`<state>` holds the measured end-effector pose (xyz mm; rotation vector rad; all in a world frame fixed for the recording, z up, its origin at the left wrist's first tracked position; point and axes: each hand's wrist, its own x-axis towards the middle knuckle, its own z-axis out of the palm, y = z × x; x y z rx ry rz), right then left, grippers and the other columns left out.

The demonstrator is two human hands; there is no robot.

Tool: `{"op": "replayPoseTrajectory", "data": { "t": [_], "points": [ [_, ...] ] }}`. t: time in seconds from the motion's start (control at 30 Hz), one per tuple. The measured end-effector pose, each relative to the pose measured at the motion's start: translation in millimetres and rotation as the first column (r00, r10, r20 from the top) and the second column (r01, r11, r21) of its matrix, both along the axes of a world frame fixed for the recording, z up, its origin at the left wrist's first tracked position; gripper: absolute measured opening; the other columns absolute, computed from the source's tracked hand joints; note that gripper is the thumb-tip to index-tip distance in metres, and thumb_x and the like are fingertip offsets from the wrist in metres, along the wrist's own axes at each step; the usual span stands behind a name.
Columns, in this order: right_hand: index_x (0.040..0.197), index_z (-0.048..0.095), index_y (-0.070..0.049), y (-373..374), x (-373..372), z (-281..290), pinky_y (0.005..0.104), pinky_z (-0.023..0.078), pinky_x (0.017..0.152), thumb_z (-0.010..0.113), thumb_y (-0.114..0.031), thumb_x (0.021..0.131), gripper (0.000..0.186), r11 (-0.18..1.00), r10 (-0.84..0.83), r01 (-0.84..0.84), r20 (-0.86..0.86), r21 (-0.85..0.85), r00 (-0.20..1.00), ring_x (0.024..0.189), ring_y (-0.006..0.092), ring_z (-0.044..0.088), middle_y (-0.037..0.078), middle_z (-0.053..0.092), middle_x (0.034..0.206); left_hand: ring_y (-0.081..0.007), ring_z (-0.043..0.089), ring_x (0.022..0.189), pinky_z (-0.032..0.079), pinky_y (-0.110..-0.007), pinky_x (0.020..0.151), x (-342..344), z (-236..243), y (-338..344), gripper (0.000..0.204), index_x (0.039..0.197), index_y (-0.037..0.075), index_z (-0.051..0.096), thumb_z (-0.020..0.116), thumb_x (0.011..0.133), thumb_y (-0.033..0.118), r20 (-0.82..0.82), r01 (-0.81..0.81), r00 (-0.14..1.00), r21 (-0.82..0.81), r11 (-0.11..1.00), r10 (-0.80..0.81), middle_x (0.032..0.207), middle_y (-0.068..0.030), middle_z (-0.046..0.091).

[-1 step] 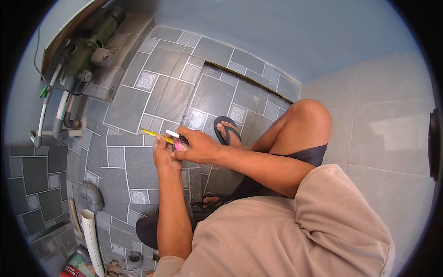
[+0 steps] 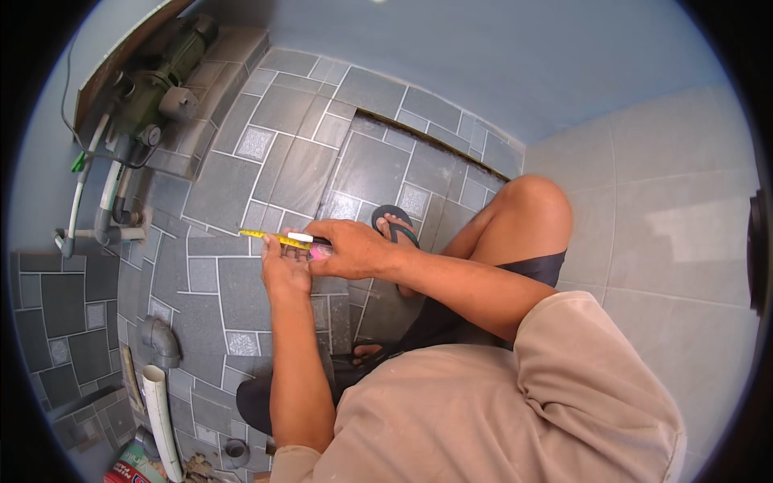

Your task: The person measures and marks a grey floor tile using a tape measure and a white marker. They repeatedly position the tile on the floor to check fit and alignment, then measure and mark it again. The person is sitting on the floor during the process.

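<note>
In front of me, my right hand [image 2: 358, 248] is wrapped round a pink tape measure [image 2: 320, 252]. The same hand also holds a dark marker with a white cap [image 2: 300, 237], which points left above the tape. A short length of yellow tape blade [image 2: 288, 241] reaches out to the left from the case. My left hand [image 2: 283, 270], palm up, pinches this blade between thumb and fingers, partway along. The blade's free end sticks out past the left fingertips. Most of the tape case is hidden by the right hand.
Grey patterned tiles [image 2: 229, 193] cover the floor, with a narrow gap [image 2: 435, 143] along a raised tile edge. A green pump [image 2: 149, 97] with pipes stands at the upper left. A grey pipe elbow [image 2: 159, 341], white pipe [image 2: 161, 423] and paint can [image 2: 133, 465] lie lower left.
My left hand has shifted slightly left, away from the right hand, and more blade shows between them. The blade and the marker now lie closer to level.
</note>
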<state>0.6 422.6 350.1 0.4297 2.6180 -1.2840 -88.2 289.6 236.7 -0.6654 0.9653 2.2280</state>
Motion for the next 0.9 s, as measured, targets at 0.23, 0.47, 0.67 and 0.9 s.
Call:
{"op": "replayPoseTrajectory", "data": {
  "t": [0.23, 0.47, 0.67, 0.9],
  "points": [
    [0.102, 0.074, -0.001, 85.2, 5.6, 93.3, 0.0418, 0.053, 0.068, 0.074, -0.035, 0.079, 0.041, 0.971, 0.197, -0.229, 0.309, 0.071, 0.931, 0.074, 0.0289, 0.068, 0.016, 0.069, 0.08, -0.03, 0.054, 0.127, 0.042, -0.05, 0.11, -30.0, 22.9, 10.4, 0.058, 0.141, 0.002, 0.048, 0.06, 0.104, 0.045, -0.03, 0.084, 0.996, 0.073, 0.994, -0.082, 0.14, -0.0158, 0.056],
    [0.105, 0.076, 0.002, 214.6, 14.4, 168.5, 0.0373, 0.051, 0.074, 0.074, -0.03, 0.078, 0.042, 0.887, -0.012, -0.098, 0.234, 0.452, 0.972, 0.078, 0.0241, 0.063, 0.011, 0.068, 0.079, -0.0424, 0.023, 0.153, 0.028, -0.062, 0.121, -9.4, -51.1, -79.3, 0.113, 0.162, 0.011, 0.025, 0.088, 0.076, 0.049, 0.221, 0.209, 0.601, -0.971, -0.116, -0.768, 0.166, -0.0222, 0.023],
    [0.107, 0.076, 0.003, 248.0, 47.6, 197.4, 0.037, 0.05, 0.07, 0.075, -0.029, 0.075, 0.046, 0.812, -0.253, 0.077, 0.231, 0.579, 0.939, 0.075, 0.0233, 0.063, 0.013, 0.071, 0.082, -0.0481, -0.002, 0.157, 0.017, -0.061, 0.127, 15.2, -51.6, -106.4, 0.146, 0.165, 0.022, -0.007, 0.098, 0.064, 0.037, 0.535, 0.323, 0.447, -0.844, -0.429, -0.717, 0.171, -0.0204, -0.012],
    [0.099, 0.079, 0.002, 304.8, 82.6, 185.4, 0.0388, 0.049, 0.063, 0.075, -0.022, 0.069, 0.039, 0.738, -0.375, 0.043, 0.356, 0.674, 0.856, 0.068, 0.0238, 0.061, 0.014, 0.069, 0.076, -0.0528, -0.001, 0.155, 0.012, -0.056, 0.128, 10.8, -83.8, -116.2, 0.155, 0.162, 0.009, -0.016, 0.098, 0.063, 0.039, 0.542, 0.193, 0.418, -0.837, -0.512, -0.729, 0.167, -0.0341, -0.012]
  ]
}}
